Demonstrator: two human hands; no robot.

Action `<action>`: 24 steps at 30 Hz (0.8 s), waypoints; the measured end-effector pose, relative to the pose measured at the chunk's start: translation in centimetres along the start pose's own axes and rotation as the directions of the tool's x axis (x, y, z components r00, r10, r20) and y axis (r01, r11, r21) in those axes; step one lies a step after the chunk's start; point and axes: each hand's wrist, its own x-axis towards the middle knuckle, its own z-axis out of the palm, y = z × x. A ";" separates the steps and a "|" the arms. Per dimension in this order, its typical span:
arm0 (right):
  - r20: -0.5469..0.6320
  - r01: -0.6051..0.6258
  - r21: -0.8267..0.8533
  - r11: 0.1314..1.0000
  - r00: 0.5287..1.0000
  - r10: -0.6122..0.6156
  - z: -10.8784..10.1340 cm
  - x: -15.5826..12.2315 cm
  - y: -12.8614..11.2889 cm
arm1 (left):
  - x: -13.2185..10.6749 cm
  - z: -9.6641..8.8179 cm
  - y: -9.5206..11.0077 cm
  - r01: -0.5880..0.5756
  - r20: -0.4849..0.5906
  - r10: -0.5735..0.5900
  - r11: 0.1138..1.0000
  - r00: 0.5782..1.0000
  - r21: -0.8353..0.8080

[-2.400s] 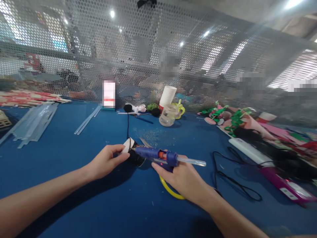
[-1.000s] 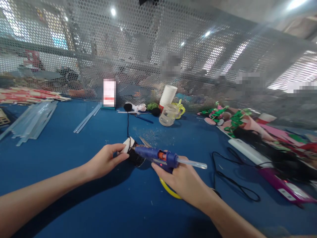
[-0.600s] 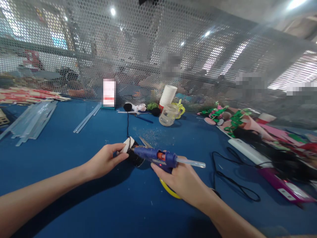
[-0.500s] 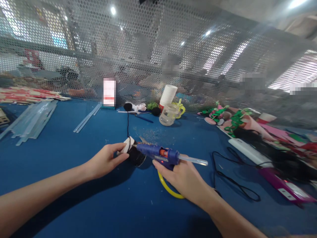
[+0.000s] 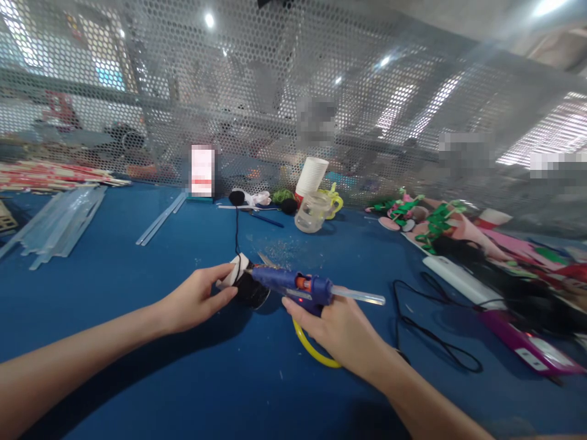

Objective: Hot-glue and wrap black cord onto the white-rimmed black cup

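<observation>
My left hand (image 5: 202, 297) pinches a white paper cup (image 5: 233, 276) that lies tilted on its side, its right part wrapped in black yarn (image 5: 251, 291). From the cup a strand runs back to a small black yarn ball (image 5: 236, 197). In my right hand (image 5: 342, 327) is a blue hot glue gun (image 5: 284, 281), a small red light glowing on its body. A clear glue stick (image 5: 360, 296) pokes out of its back end. The nozzle points left and is at the wrapped cup; whether it touches is unclear. A yellow handle loop (image 5: 316, 352), seemingly of scissors, shows partly beneath my right hand.
Glue sticks (image 5: 68, 220) lie at the left on the blue table (image 5: 183, 379). Behind stand a lit phone (image 5: 202, 171), a stack of paper cups (image 5: 310, 175) and a clear cup (image 5: 310, 214). Right are craft flowers (image 5: 435, 226), a black cord (image 5: 440, 345) and a purple power strip (image 5: 518, 342).
Almost nothing differs. The glue gun's nozzle and the cup have shifted very slightly; both hands keep their hold.
</observation>
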 end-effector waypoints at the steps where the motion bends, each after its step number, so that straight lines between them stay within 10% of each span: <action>1: 0.002 0.012 0.000 1.000 1.000 -0.012 0.0 0.0 0.1 | 0.0 0.0 0.0 0.005 0.005 -0.005 1.000 1.000 0.002; 24: -0.016 0.041 0.079 0.996 0.999 -0.039 -0.1 0.1 -0.6 | -0.1 -0.2 0.1 -0.038 0.027 0.039 0.999 0.999 -0.031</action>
